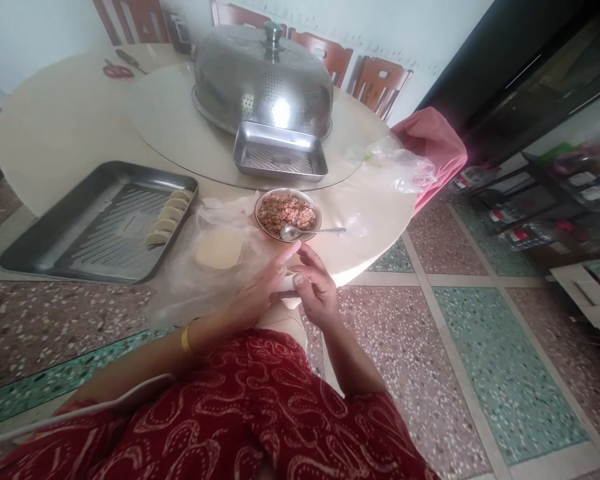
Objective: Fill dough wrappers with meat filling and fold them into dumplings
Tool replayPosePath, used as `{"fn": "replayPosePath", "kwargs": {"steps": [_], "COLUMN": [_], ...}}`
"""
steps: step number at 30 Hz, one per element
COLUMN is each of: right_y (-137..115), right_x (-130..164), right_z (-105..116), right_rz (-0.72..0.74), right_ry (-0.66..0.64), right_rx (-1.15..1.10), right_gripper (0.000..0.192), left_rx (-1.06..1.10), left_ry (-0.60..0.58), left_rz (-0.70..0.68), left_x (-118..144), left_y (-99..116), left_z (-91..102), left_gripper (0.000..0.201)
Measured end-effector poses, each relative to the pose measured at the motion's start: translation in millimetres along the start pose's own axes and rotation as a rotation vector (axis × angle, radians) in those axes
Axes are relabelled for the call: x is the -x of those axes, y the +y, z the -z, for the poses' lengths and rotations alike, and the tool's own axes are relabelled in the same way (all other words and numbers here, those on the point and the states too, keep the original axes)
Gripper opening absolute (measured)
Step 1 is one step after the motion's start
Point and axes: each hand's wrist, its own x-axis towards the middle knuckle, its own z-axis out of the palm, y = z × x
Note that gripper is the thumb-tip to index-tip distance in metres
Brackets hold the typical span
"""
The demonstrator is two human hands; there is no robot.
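Between my two hands, just past the table's near edge, is a pale folded dumpling [283, 284]. My left hand [263, 283] cradles it from the left, and the thumb and fingers of my right hand [316, 283] pinch its right side. Parts of it are hidden by the fingers. Right beyond my hands stands a bowl of minced filling [286, 211], a metal spoon [291, 233] resting across its near rim. To the left, a stack of round wrappers [221, 249] lies on a plastic bag [190, 293]. Several finished dumplings [168, 219] line the right side of a large dark tray [95, 267].
A smaller metal tray [280, 175] and a big domed steel lid [263, 80] sit on the glass turntable [165, 127]. Red scissors [117, 69] and a knife [130, 60] lie at the far left. A clear plastic bag [405, 167] rests at the right edge, beside a pink cloth-covered thing [433, 147].
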Motion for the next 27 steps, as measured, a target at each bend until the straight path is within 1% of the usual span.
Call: {"fn": "replayPosePath", "kwargs": {"steps": [2, 4, 7, 9, 12, 14, 17, 19, 23, 27], "right_y": [-4.6, -9.8, -14.3, -13.8, -9.8, -7.0, -4.9, -4.6, -5.5, -8.4], "right_x": [-2.1, -4.2, -5.3, -3.6, 1.3, 4.6, 8.1, 9.1, 8.0, 5.5], "right_z": [0.0, 0.8, 1.1, -0.8, -6.4, -10.2, -13.9, -14.8, -14.5, -14.8], "right_rz": [0.018, 0.021, -0.007, -0.047, -0.122, -0.167, -0.224, -0.257, -0.300, -0.268], "right_ry": [0.023, 0.053, 0.084, 0.089, 0.103, 0.097, 0.055, 0.039, 0.039, 0.021], "right_rx": [-0.014, -0.019, -0.014, -0.016, -0.061, -0.115, -0.187, -0.201, -0.208, -0.199], "right_gripper": [0.020, 0.020, 0.020, 0.019, 0.018, 0.017, 0.017, 0.016, 0.012, 0.009], "left_rx": [0.000, -0.020, -0.037, -0.030, -0.019, -0.003, 0.042, 0.073, 0.130, 0.055], "left_ry": [-0.024, -0.020, 0.064, 0.094, 0.095, 0.134, 0.194, 0.194, 0.134, 0.110], "left_rz": [0.022, 0.035, 0.035, 0.030, 0.021, 0.022, 0.048, 0.076, 0.121, 0.094], "left_x": [0.0, 0.8, 2.9, 3.6, 3.3, 2.8, 3.5, 5.4, 9.5, 9.7], "left_y": [3.6, 6.3, 5.6, 1.9, -3.7, -5.3, -5.9, -7.1, -10.6, -11.5], "left_z": [7.2, 15.8, 25.7, 28.4, 28.8, 28.7, 29.4, 30.7, 35.4, 40.9], "left_gripper": [0.053, 0.049, 0.041, 0.037, 0.030, 0.026, 0.025, 0.026, 0.029, 0.028]}}
